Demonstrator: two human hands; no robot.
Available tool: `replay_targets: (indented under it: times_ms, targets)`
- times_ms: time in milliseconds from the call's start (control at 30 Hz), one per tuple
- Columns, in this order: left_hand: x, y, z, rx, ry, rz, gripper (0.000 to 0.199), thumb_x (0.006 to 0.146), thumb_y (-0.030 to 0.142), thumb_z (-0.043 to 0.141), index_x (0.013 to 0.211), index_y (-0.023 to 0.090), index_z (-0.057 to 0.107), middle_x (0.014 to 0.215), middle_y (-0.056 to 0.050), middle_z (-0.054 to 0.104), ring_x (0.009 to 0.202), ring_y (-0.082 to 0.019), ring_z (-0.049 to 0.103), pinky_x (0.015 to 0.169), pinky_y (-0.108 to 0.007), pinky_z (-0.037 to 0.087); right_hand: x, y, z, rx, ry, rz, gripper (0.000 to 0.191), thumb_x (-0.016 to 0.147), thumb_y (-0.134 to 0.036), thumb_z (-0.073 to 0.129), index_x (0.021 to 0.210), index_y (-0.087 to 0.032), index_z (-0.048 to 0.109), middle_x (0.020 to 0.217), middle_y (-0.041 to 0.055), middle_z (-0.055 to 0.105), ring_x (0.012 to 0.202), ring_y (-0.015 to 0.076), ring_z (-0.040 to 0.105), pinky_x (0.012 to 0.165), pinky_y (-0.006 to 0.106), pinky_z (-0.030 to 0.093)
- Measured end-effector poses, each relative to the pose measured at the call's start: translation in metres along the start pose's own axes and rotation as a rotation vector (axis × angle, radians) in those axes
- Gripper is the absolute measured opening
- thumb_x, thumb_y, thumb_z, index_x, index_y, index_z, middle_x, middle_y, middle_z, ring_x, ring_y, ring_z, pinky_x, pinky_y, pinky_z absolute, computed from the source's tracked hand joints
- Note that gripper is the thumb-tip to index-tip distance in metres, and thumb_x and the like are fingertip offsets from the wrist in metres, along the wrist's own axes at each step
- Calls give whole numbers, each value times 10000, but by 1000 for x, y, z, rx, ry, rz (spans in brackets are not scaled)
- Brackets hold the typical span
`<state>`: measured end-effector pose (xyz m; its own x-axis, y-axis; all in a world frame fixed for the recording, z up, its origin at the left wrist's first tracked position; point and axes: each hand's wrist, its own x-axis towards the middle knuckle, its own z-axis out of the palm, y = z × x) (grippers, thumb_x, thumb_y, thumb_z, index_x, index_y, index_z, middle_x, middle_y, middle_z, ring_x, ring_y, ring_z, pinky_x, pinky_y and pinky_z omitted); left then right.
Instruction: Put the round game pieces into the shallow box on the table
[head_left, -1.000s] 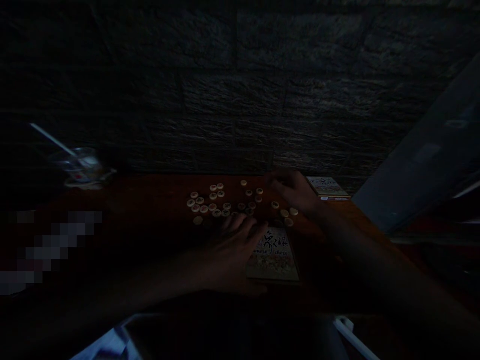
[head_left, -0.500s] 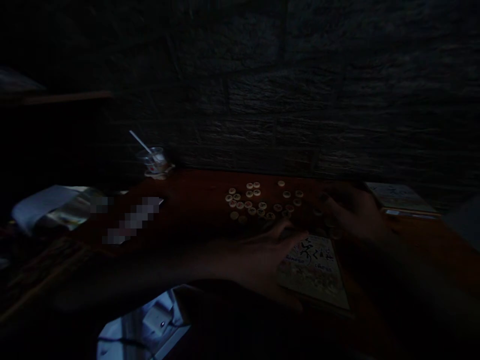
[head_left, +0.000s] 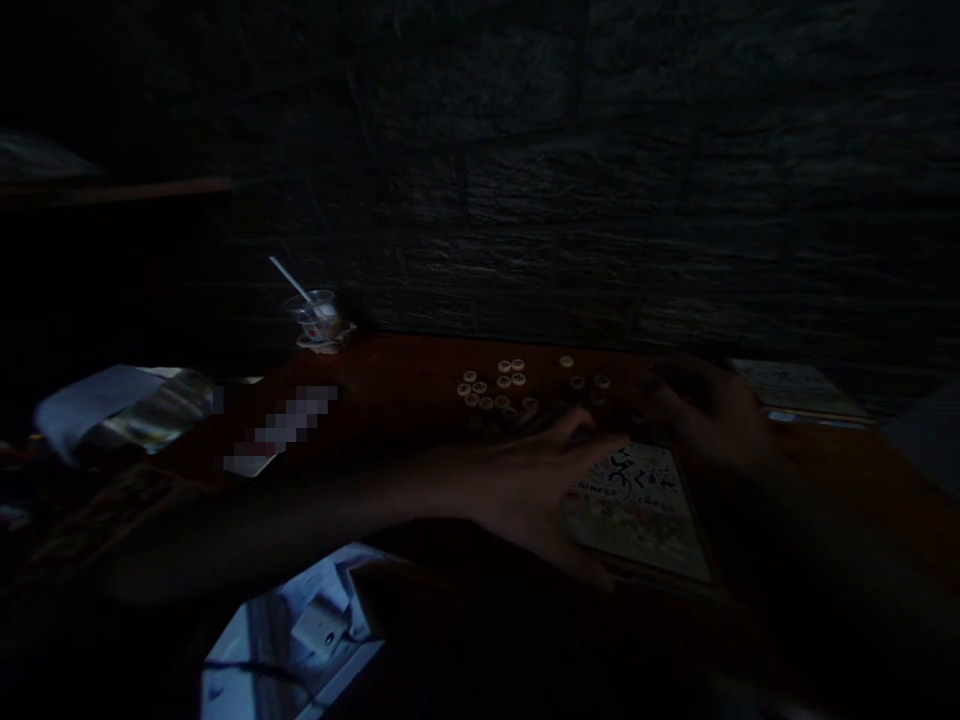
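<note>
On the dark reddish table lies a box with Chinese characters and the words "Chinese chess" on its lid. My left hand is at the box's left side, thumb and fingers spread around that edge. Several round wooden pieces are scattered behind the box, some partly hidden by my left fingers. To the right, my right hand hovers over or rests on the table behind the box, its fingers curled in shadow; whether it holds a piece is too dark to tell.
A plastic cup with a straw stands at the back left by the stone wall. A flat board or box lies at the back right. An open white box sits low in front.
My left hand and the chess box appear slightly higher and further right in view. The left fingers now cover more of the nearer pieces. My right hand has shifted slightly to the right.
</note>
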<state>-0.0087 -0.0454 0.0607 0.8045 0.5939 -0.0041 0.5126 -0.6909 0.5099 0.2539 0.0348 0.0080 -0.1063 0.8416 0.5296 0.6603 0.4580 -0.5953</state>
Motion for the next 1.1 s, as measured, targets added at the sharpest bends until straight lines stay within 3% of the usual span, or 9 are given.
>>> replay_targets:
  times_ms: [133,300,367,467,533,633,800,933,1100]
  targets:
    - [1,-3,-6,-28,-3,3,1147,686,649,814,1634,260,297,1529,-128,416,1398,-366,483,1147,-490,464,0,1,0,55,-14,-26,392,941,-473,593,1124,-165,753,989,118,800,861,273,748,731,371,566]
    - [2,-16,-22,-64,163,-54,999,752,589,792,1591,222,392,1525,-137,474,1409,-370,475,1171,-502,414,2,0,-1,151,7,-9,412,966,-500,584,1118,-160,759,1036,98,794,944,267,738,809,359,555]
    - [2,-23,-25,-269,235,-126,863,783,599,751,1519,221,503,1455,-122,585,1361,-382,531,1114,-495,467,3,-2,-3,283,6,71,454,974,-553,553,1098,-166,755,1027,94,791,927,262,737,785,351,563]
    - [5,-29,-21,-750,422,-173,682,797,671,670,1290,200,687,1184,-117,750,1190,-388,658,937,-467,571,4,-9,-5,597,-104,213,536,951,-623,551,1253,-199,681,1123,98,776,846,242,749,690,344,585]
    - [13,-28,-16,-1035,502,-117,660,861,694,565,1285,202,680,1185,-125,755,1165,-363,681,910,-468,587,2,-14,-3,732,-218,256,582,914,-639,607,1328,-232,630,1189,104,761,830,232,754,650,336,591]
    - [28,-23,-4,-1228,528,-56,721,911,717,457,1435,233,564,1314,-133,716,1175,-351,686,897,-484,599,-1,-23,3,739,-285,260,498,868,-635,682,1165,-236,710,1111,92,772,877,222,743,673,312,600]
    - [54,-26,16,-1258,603,-139,718,916,684,499,1448,202,502,1374,-155,677,1181,-339,677,846,-439,619,-2,-18,10,602,-153,282,484,816,-679,704,870,-200,739,812,49,743,678,176,674,588,280,564]
    - [60,-33,20,-1106,664,-195,488,871,542,671,1169,157,638,1170,-151,728,967,-272,709,710,-373,624,4,1,6,535,-59,290,526,823,-701,677,774,-179,720,690,30,689,587,154,603,516,266,500]
    - [60,-33,14,-851,516,-227,297,802,381,766,977,164,662,861,-59,728,716,-170,677,583,-268,538,11,17,-2,472,37,283,536,771,-699,725,859,-172,758,772,35,730,669,164,621,590,268,490]
